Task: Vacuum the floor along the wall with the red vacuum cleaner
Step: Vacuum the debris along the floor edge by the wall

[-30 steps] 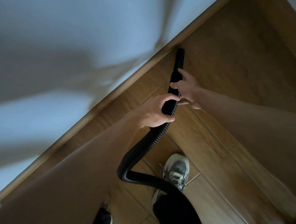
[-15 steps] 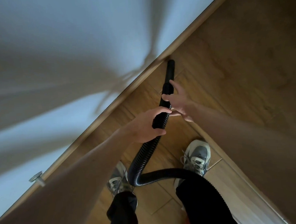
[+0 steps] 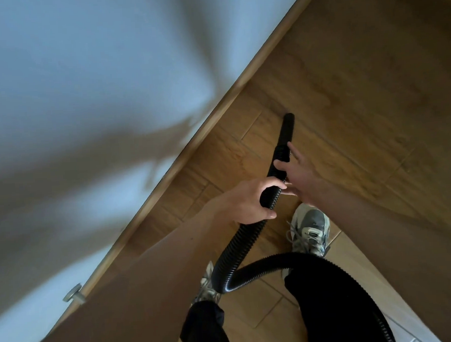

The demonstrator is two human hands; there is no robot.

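Note:
A black ribbed vacuum hose point(image 3: 243, 246) runs from the lower right, loops near my feet and rises to a smooth black nozzle point(image 3: 286, 130) whose tip rests on the wooden floor point(image 3: 359, 96), a short way out from the baseboard point(image 3: 215, 113). My left hand point(image 3: 250, 202) is wrapped around the hose. Just ahead of it, my right hand point(image 3: 298, 174) holds the hose near the nozzle with fingers partly spread. The red vacuum body is out of view.
A white wall point(image 3: 82, 87) fills the upper left, meeting the floor along the diagonal wooden baseboard. A metal door stopper point(image 3: 74, 295) sticks out near the baseboard at lower left. My two grey sneakers point(image 3: 309, 229) and black trousers point(image 3: 333, 309) stand below the hands.
The nozzle tip has pulled back from the baseboard onto open floor. My feet have stepped along the wall and the view shifted, bringing the door stopper further into sight.

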